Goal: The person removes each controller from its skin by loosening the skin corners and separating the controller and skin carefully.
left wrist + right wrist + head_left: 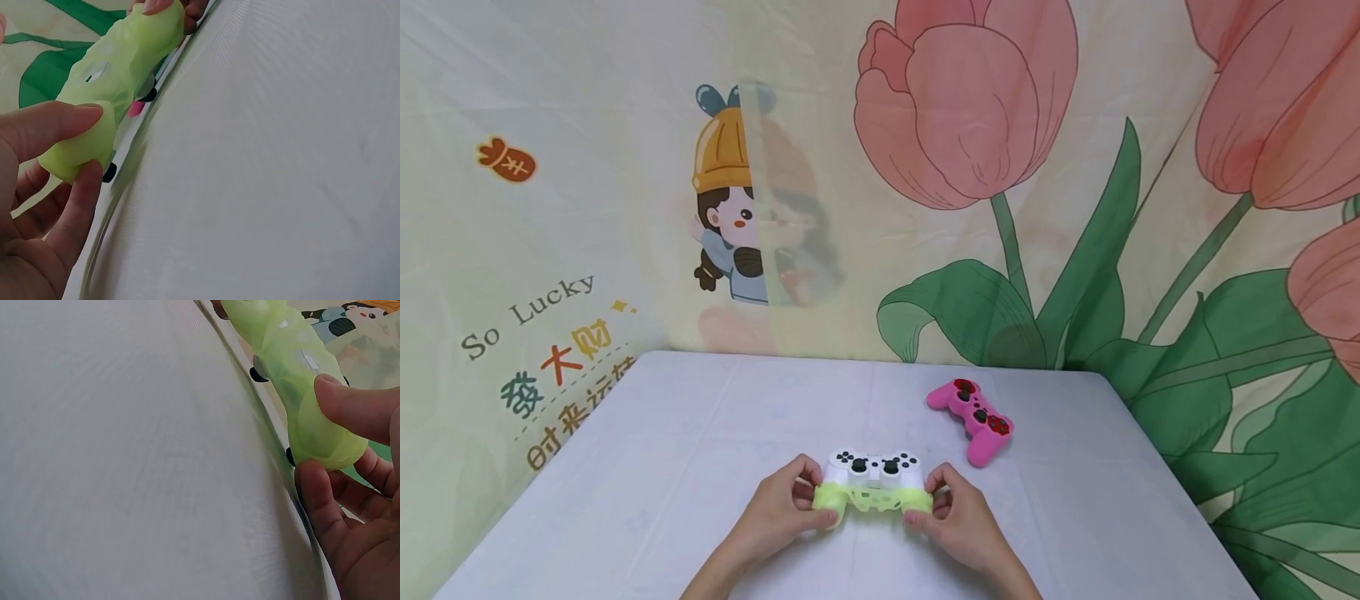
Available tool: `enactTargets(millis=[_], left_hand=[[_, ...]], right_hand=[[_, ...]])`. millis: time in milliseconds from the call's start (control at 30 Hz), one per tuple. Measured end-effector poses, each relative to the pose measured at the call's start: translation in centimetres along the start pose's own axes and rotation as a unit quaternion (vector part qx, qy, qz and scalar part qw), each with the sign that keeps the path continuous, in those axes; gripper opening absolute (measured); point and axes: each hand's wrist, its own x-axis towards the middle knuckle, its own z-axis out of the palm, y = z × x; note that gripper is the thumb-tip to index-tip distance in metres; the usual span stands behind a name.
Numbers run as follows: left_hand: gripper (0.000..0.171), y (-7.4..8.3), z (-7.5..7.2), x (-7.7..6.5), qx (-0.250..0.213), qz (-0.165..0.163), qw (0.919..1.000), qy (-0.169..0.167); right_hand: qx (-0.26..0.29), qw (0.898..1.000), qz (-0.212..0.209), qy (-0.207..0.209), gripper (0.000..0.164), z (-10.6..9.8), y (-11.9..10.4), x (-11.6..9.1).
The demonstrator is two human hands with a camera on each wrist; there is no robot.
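Note:
A white game controller point(874, 468) with black sticks and buttons faces up in the head view, close over the table's middle. A soft, translucent yellow-green silicone cover point(874, 499) wraps its two grips and lower edge, while the upper face stays bare. My left hand point(781, 507) pinches the covered left grip between thumb and fingers. On the other side my right hand point(961, 515) pinches the covered right grip likewise. Both wrist views show the cover's point(103, 81) underside, with my thumb point(350, 406) pressing on it.
A pink controller point(973, 421) with red and black buttons lies farther back on the table, right of the white one. White cloth covers the table point(722, 425). Behind it hangs a printed curtain point(820, 100) with tulips and a cartoon child.

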Motion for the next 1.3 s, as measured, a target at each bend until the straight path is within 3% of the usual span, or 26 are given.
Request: enactTargets(millis=[567, 1300], left_hand=[[0.051, 0.32, -0.14, -0.18, 0.050, 0.004, 0.9987, 0.012], [0.050, 0.58, -0.24, -0.22, 0.063, -0.009, 0.9980, 0.002]], right_hand=[[-0.020, 1.000, -0.019, -0.001, 0.045, -0.08, -0.12, 0.03], [-0.036, 0.999, -0.005, -0.002, 0.044, -0.03, -0.54, -0.18]])
